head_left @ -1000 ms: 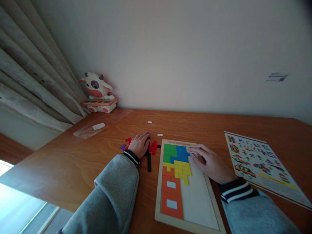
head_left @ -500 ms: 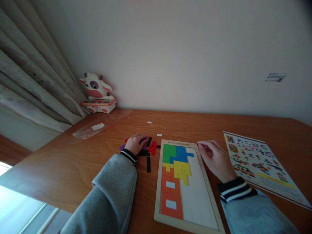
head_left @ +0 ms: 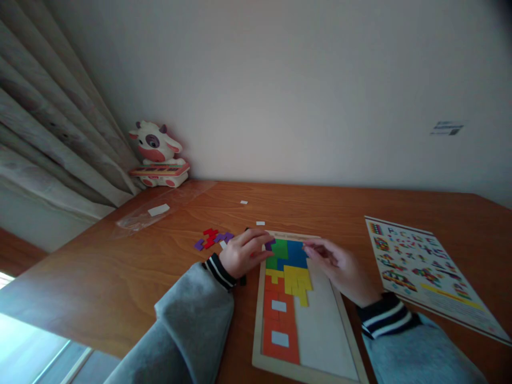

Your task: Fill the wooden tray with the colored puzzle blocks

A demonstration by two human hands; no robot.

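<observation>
My left hand [head_left: 247, 249] is over the upper left corner of a wooden puzzle board [head_left: 259, 320], holding a purple puzzle piece [head_left: 270, 245] at its fingertips. The piece overlaps the green pieces [head_left: 281, 248] in my view. My right hand [head_left: 338, 264] hovers over the board's upper right, fingers slightly apart near the blue pieces [head_left: 294, 254], with nothing visible in them. Below lie yellow pieces [head_left: 296, 280] and orange-red pieces [head_left: 276, 349] in the tray, with two square gaps between the orange-red ones. The tray's right side shows its bare base.
Red pieces [head_left: 209, 242] and purple pieces [head_left: 199, 245] lie left of my left hand, which hides most black ones. A printed pattern sheet [head_left: 424, 266] rests at right. A clear plastic bag [head_left: 136, 218] and a cow toy keyboard [head_left: 158, 154] are at back left.
My left hand has moved right from the loose pieces to the board, carrying the purple piece. My right hand has shifted left from the board's edge to above the blue pieces.
</observation>
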